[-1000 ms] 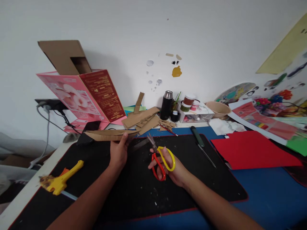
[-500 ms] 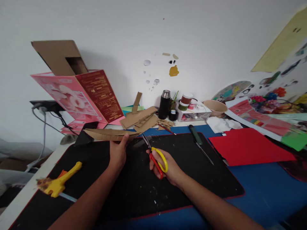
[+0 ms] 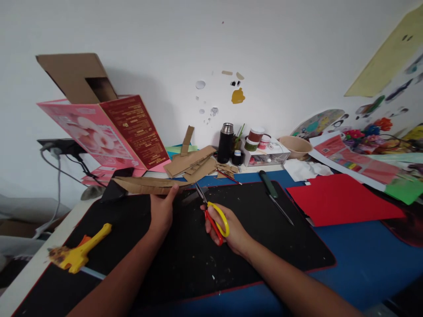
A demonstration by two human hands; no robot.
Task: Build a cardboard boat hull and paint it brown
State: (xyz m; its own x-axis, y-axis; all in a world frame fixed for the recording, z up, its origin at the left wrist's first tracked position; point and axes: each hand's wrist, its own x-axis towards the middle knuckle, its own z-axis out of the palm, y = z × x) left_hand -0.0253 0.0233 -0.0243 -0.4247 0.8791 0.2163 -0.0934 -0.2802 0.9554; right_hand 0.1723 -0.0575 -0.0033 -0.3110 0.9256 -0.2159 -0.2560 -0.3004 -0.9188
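Left hand (image 3: 161, 211) pinching long curved brown cardboard strip (image 3: 145, 186) near its right end, over black red-edged mat (image 3: 185, 268). Right hand (image 3: 231, 229), apart from left, gripping red-and-yellow-handled metal scissors (image 3: 211, 205), blade tips at strip's right end.

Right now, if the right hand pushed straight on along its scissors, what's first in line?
Likely the cardboard strip in the left hand, at its right end; the scissors point there, tips very close, though depth is unclear.
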